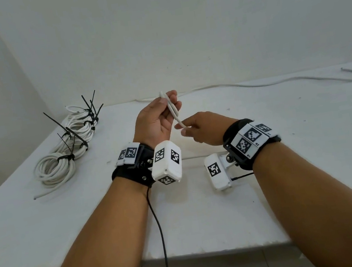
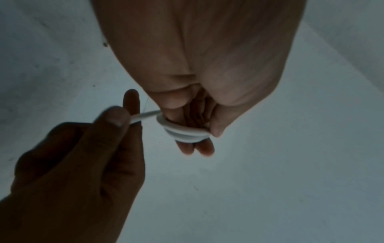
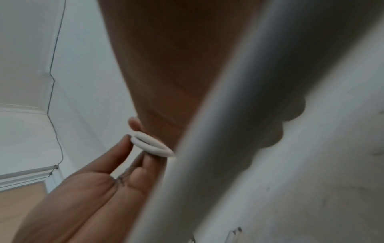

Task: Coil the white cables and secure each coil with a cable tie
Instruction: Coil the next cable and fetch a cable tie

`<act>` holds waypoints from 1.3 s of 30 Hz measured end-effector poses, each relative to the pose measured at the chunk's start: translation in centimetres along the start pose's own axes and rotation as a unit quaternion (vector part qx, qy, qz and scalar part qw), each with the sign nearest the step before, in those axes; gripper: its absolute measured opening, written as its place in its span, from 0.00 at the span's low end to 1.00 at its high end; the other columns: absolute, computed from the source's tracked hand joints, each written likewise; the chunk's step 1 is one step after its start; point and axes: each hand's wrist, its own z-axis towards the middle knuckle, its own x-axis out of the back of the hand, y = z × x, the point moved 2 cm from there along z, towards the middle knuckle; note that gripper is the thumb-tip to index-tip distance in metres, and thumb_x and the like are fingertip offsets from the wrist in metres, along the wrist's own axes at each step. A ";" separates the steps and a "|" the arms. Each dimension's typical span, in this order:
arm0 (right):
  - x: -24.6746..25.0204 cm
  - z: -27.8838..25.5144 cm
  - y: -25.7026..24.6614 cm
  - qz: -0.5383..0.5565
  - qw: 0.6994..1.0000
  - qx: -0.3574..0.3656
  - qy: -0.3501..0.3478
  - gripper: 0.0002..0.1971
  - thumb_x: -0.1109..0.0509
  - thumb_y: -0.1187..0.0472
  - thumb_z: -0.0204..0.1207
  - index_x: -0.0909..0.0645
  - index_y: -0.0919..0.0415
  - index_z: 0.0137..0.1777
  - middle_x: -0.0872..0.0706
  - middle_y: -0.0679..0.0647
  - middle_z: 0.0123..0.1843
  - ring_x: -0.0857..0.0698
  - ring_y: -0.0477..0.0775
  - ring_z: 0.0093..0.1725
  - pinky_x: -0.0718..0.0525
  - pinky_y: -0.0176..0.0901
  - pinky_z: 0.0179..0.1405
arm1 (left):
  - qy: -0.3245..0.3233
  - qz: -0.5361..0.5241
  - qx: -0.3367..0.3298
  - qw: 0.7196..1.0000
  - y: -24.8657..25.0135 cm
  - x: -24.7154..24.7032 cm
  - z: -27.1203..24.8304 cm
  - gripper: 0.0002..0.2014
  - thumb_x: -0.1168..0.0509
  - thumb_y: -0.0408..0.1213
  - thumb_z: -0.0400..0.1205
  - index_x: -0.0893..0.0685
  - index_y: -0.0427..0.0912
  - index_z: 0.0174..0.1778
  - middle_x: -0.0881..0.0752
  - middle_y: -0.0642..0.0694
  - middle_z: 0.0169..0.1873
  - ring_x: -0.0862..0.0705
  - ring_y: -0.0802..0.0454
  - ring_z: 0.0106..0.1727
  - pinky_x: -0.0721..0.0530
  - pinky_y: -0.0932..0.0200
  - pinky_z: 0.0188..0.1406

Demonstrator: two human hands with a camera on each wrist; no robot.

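My left hand (image 1: 169,102) is raised above the table, thumb and fingers pinching a small flat loop of white cable (image 1: 172,111). In the left wrist view two turns of the cable (image 2: 182,133) wrap across the left fingers (image 2: 195,146). Just below the loop, my right hand (image 1: 184,129) pinches the same cable between thumb and forefinger (image 2: 116,118). The right wrist view shows the loop (image 3: 151,146) in the left hand (image 3: 116,164). More of the white cable (image 1: 277,81) lies loose along the table's back edge, ending at the far right.
Several finished white coils (image 1: 65,149), each bound with a black cable tie (image 1: 65,158), lie in a row at the table's (image 1: 314,181) left. A blurred pale band (image 3: 207,148) crosses the right wrist view close to the lens. A black wire (image 1: 159,227) hangs from the left wristband.
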 end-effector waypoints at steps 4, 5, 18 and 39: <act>-0.3 0.0 -0.5 -0.023 0.999 0.006 -0.027 0.15 0.36 0.56 0.84 0.20 0.47 0.69 0.16 0.46 0.34 0.18 0.41 0.37 0.23 0.38 0.42 | 0.039 0.112 -0.052 0.992 -0.4 0.0 0.3 0.08 0.42 0.23 0.86 0.17 0.30 0.47 0.10 0.41 0.43 0.11 0.49 0.46 0.12 0.55 0.55; -0.3 -0.1 -0.5 -0.028 0.999 0.003 -0.024 0.14 0.36 0.57 0.83 0.18 0.48 0.66 0.16 0.46 0.34 0.17 0.41 0.36 0.23 0.38 0.41 | 0.042 0.166 -0.067 0.983 -0.4 0.1 0.3 0.09 0.41 0.23 0.86 0.16 0.32 0.47 0.09 0.43 0.43 0.10 0.50 0.46 0.13 0.55 0.55; 2.5 -1.3 0.3 0.284 0.954 -0.043 0.083 0.08 0.30 0.60 0.80 0.11 0.61 0.44 0.24 0.48 0.26 0.32 0.46 0.22 0.31 0.34 0.19 | 0.046 0.599 -0.142 0.787 2.2 2.2 1.1 0.08 0.40 0.31 0.84 0.16 0.35 0.49 0.10 0.55 0.43 0.11 0.62 0.46 0.14 0.63 0.53; 2.1 -1.1 0.2 0.763 0.635 -0.115 0.039 0.08 0.34 0.65 0.81 0.22 0.62 0.39 0.23 0.48 0.24 0.20 0.46 0.22 0.11 0.48 0.36 | -0.001 0.711 -0.046 0.701 1.5 2.7 1.4 0.11 0.36 0.41 0.83 0.21 0.37 0.41 0.15 0.53 0.32 0.18 0.53 0.34 0.22 0.57 0.34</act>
